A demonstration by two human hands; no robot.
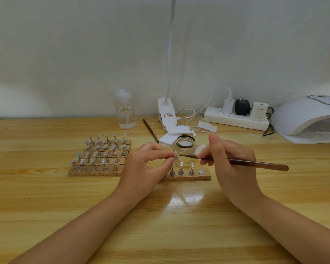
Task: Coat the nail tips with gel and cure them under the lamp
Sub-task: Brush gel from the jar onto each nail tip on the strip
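Both hands sit low over the wooden table [46, 197], with the bare arms reaching in from the bottom corners. Right hand [231, 168] is turned on its side, thumb up high, and its fingers are curled round a long brown brush [255, 164]. That brush lies almost flat and its thin tip points left. Left hand [149, 166] is bent at the wrist, and its thumb and first fingers pinch a tiny nail tip [176, 156] on its little stand. The brush tip looks like it touches the nail tip, but it is too small to be sure.

At the far right of the table sits the big white curing lamp [301, 119], well apart from the hands. On the left is a block of wooden strips [95, 172] full of nail tips on metal stands. Just under the hands lies one more wooden strip [202, 177] with three stands showing on it and one bare round spot. A small clear gel jar [183, 147] stands open right behind the hands. A second brush [150, 130] lies on the table behind the jar.
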